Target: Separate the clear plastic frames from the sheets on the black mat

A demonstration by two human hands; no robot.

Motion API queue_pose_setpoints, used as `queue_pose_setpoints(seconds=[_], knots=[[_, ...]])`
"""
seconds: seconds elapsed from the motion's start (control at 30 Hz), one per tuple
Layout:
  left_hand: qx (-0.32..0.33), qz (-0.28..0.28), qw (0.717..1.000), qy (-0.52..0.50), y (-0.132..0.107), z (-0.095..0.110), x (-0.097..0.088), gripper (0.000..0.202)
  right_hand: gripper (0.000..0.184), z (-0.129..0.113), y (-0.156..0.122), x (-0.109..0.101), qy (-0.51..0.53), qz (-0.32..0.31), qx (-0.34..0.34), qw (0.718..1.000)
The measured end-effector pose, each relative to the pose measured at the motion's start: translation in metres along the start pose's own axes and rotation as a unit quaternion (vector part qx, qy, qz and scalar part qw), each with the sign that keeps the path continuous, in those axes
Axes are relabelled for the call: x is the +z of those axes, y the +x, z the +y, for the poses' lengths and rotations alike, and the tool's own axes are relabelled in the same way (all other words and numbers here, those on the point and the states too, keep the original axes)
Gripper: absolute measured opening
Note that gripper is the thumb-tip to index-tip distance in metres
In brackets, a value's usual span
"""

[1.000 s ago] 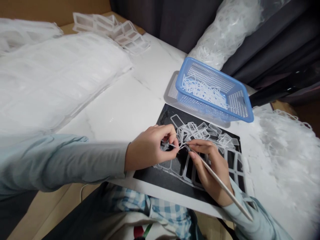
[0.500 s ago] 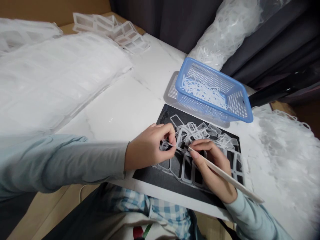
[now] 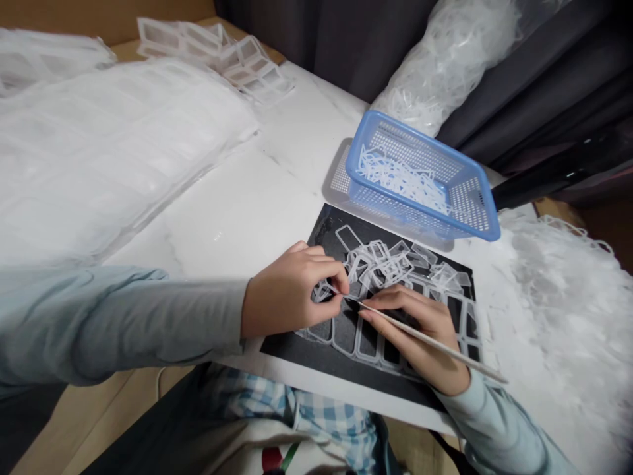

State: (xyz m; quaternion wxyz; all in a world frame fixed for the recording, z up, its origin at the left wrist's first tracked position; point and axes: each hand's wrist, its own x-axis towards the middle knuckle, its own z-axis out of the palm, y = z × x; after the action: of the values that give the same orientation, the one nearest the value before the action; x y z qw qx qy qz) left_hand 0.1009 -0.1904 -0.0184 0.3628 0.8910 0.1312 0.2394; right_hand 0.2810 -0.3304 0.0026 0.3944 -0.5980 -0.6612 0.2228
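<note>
Left hand (image 3: 289, 290) pinching a clear plastic strip (image 3: 324, 291), right hand (image 3: 420, 333) gripping a slim pale stick (image 3: 425, 342), above a black mat (image 3: 309, 349) strewn with clear plastic frames (image 3: 380, 264), blue plastic basket (image 3: 405, 218) just beyond

Gap between left hand (image 3: 291, 290) and right hand (image 3: 418, 336) is tight, with the thin stick (image 3: 425, 340) reaching across it. Upward, tangled plastic frames (image 3: 380, 264) on the black mat (image 3: 316, 363) obstruct, then the blue mesh basket (image 3: 420, 178). Passable lane: marble surface (image 3: 222, 211) above the left sleeve (image 3: 123, 323), up to stacked white sheets (image 3: 123, 145). Far right: heaped white offcuts (image 3: 568, 310).
</note>
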Motion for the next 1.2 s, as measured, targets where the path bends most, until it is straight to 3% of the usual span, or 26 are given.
queue_pose_setpoints(seconds=[0.33,0.67,1.1,1.2], knots=[[0.013,-0.007,1.0,0.006,0.002,-0.003,-0.002,0.008,0.008,0.002,0.001,0.002,-0.004,-0.007,-0.012,1.0],[0.102,-0.056,0.981,0.157,0.005,0.001,-0.013,0.016,0.006,-0.003,0.005,0.002,0.003,-0.016,0.009,1.0],[0.115,-0.05,0.974,0.187,0.006,0.0,-0.012,0.015,0.006,-0.004,0.004,-0.009,-0.017,-0.035,0.038,0.999],[0.14,-0.036,0.967,0.209,0.006,-0.001,-0.011,0.017,0.006,0.0,0.004,-0.01,-0.017,-0.043,0.016,0.999]])
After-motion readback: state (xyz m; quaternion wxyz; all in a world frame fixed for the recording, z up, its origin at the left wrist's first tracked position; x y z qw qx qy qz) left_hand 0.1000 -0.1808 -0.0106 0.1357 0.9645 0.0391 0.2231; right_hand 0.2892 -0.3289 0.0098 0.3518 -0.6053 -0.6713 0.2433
